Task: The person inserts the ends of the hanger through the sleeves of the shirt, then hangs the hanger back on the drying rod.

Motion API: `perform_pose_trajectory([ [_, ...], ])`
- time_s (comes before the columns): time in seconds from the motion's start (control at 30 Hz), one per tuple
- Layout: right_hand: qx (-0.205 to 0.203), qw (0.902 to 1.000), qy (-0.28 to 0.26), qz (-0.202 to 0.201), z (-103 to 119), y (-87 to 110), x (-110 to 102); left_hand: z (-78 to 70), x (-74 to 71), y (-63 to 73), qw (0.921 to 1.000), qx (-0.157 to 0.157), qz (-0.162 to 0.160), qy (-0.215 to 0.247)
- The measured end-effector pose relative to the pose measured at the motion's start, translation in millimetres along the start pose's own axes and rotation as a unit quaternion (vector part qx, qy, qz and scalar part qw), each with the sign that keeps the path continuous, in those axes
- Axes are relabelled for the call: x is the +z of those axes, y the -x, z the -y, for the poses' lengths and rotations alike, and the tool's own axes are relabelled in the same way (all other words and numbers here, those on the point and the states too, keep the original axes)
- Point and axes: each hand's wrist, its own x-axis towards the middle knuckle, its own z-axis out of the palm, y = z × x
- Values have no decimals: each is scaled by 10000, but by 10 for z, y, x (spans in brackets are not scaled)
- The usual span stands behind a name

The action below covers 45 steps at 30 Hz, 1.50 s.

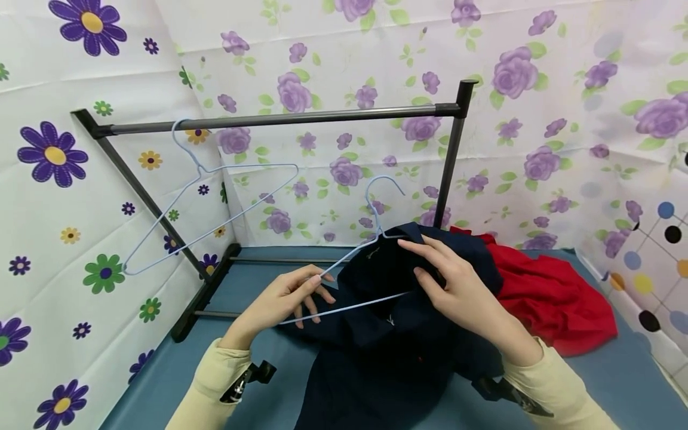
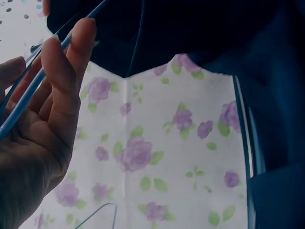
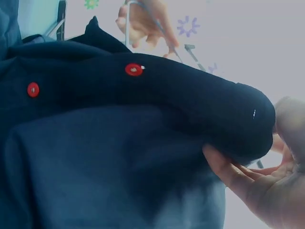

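Note:
A light blue wire hanger (image 1: pixel 378 230) is partly inside the neck opening of a navy shirt (image 1: pixel 387 376), its hook standing up above the collar. My left hand (image 1: pixel 290 294) pinches the hanger's left arm between thumb and fingers, near its outer end; in the left wrist view, two stretches of blue wire (image 2: pixel 28 95) cross that hand. At the collar's right side, my right hand (image 1: pixel 457 286) holds the fabric between thumb and fingers. The right wrist view has red buttons (image 3: pixel 134 69) along the shirt's front edge. The hanger's right end is hidden by the shirt.
Behind the shirt stands a black metal rack (image 1: pixel 322 117), with another light blue hanger (image 1: pixel 199 169) on the left of its bar. Crumpled red fabric (image 1: pixel 559 298) lies at the right on the blue tabletop (image 1: pixel 623 382). Flower-printed sheets (image 1: pixel 322 71) enclose the back and left.

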Motion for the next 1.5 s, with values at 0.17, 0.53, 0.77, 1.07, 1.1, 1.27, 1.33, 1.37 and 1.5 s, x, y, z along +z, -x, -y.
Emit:
perform_pose_trajectory([
  [0.17,-90,9998,-137,-123,81,-14,98,55,63,-10,9995,214,-141,163],
  [0.53,-100,9999,-60,-68,146,-18,189,153,139,-24,9953,472,-177,832],
  [0.77,-2,9982,-359,-487,81,-33,74,251,189,-54,9888,773,-137,1268],
  [1.07,-466,9632,464,-2605,-105,-78,-239,297,240,-57,9866,803,-110,1419],
  [1.1,-400,9569,590,-2817,-142,-71,-288,295,238,-52,9866,800,-128,1414],
  [1.27,311,9595,852,-2668,-329,28,-498,293,231,-23,9870,739,-159,1419],
  [1.33,574,9682,783,-2306,-415,85,-542,296,229,-8,9874,713,-170,1402],
  [1.37,665,9724,738,-2113,-460,115,-557,298,228,-1,9876,723,-167,1383],
  [1.5,744,9824,390,-1668,-618,220,-575,312,224,34,9881,757,-129,1331],
])
